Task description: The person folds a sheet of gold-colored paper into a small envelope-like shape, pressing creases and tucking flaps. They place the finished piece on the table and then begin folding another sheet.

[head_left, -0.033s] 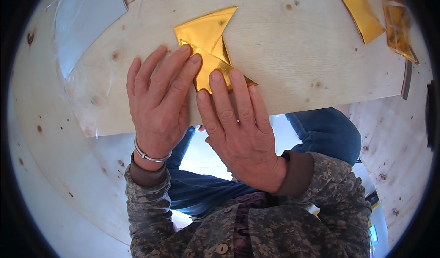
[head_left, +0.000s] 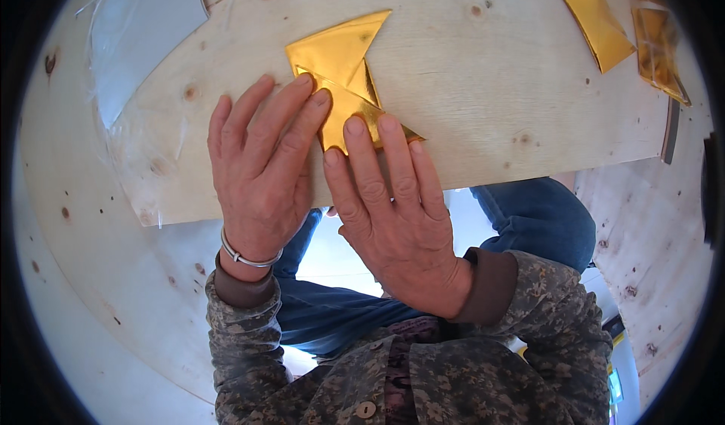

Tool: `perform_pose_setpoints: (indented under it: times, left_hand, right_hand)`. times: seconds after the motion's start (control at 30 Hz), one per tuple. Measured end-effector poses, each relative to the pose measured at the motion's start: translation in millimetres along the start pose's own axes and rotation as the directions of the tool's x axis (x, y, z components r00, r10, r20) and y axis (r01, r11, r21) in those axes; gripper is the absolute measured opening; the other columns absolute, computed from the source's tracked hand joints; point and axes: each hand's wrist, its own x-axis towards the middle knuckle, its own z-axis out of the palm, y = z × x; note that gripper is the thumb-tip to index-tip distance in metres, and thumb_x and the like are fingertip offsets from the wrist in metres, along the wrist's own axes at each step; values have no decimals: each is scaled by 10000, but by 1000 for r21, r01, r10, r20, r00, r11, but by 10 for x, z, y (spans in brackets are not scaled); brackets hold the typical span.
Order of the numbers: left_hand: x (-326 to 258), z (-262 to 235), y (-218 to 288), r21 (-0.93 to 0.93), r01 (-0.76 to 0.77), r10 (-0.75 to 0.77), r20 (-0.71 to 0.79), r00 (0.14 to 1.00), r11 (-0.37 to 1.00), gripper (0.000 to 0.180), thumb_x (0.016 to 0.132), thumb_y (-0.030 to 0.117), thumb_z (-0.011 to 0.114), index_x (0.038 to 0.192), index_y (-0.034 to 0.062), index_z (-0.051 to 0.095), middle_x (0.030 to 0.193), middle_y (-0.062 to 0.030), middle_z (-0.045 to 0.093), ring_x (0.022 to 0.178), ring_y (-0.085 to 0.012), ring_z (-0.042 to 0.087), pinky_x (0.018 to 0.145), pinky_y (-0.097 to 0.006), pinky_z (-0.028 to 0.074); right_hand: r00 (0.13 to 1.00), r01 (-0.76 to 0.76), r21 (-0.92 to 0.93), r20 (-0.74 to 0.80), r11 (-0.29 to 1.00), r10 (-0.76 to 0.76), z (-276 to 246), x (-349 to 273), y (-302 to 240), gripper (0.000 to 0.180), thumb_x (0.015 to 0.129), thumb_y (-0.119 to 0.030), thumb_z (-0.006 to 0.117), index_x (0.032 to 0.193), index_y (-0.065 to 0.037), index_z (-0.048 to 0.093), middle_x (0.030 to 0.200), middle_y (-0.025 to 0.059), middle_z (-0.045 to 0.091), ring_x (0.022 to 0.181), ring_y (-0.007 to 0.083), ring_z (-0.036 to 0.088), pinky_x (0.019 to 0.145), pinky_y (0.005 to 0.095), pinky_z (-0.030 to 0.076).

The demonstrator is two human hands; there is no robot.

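A piece of shiny gold paper (head_left: 337, 47), folded into a shape with pointed corners, lies flat near the front edge of the wooden table (head_left: 468, 108). On its left side rest the fingertips of my left hand (head_left: 264, 145), with the fingers stretched out and the palm down. My right hand (head_left: 396, 206) lies with extended, slightly spread fingers over the paper's near edge. Neither hand grips the paper; both touch it from above. Its near corner is partly hidden under my fingers.
At the far right lie another folded gold paper (head_left: 596, 28) and a gold piece that looks wrapped in clear film (head_left: 658, 51). A pale grey-white sheet (head_left: 147, 32) with clear plastic (head_left: 170, 134) around it covers the far left. My knee (head_left: 536, 221) is below the table's front edge.
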Motion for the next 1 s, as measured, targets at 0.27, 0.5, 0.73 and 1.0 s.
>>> perform_pose_setpoints:
  times: [0.27, 0.5, 0.73, 1.0]
  left_hand:
    - [-5, 13, -15, 7, -18, 18, -13, 1000, 1000, 422, 850, 41, 632, 1254, 144, 697, 1313, -16, 638, 1234, -292, 558, 1117, -472, 329]
    - [16, -27, -13, -1, -13, 13, 7, 1000, 1000, 427, 821, 60, 650, 1236, 142, 706, 1320, -23, 633, 1244, -285, 545, 1125, -478, 315]
    - [3, -40, -1, -34, 13, -13, 0, 1000, 999, 421, 814, 105, 641, 1230, 133, 703, 1333, -63, 599, 1249, -279, 536, 1130, -504, 291]
    - [-7, -69, 2, -47, 34, -33, 14, 999, 998, 393, 838, 127, 638, 1224, 140, 710, 1314, -93, 601, 1261, -297, 543, 1134, -528, 298]
  right_hand:
    - [1000, 8, -20, -11, 1000, -9, 19, -6, 6, 577, 946, -227, 520, 1462, 18, 438, 1540, 224, 407, 1425, 409, 394, 1203, 498, 270]
    - [999, -15, 20, 38, 1000, 15, -31, 7, 2, 610, 903, -232, 589, 1451, -6, 444, 1535, 223, 411, 1406, 420, 411, 1170, 511, 313]
    - [996, 5, -2, 90, 1000, -5, -103, 34, -4, 564, 940, -232, 573, 1443, -5, 455, 1529, 227, 420, 1409, 423, 405, 1177, 506, 294]
    - [998, 34, 66, 54, 997, -38, -24, 5, 1, 1009, 656, -252, 848, 1493, 33, 361, 1551, 319, 314, 1428, 512, 319, 1152, 572, 277]
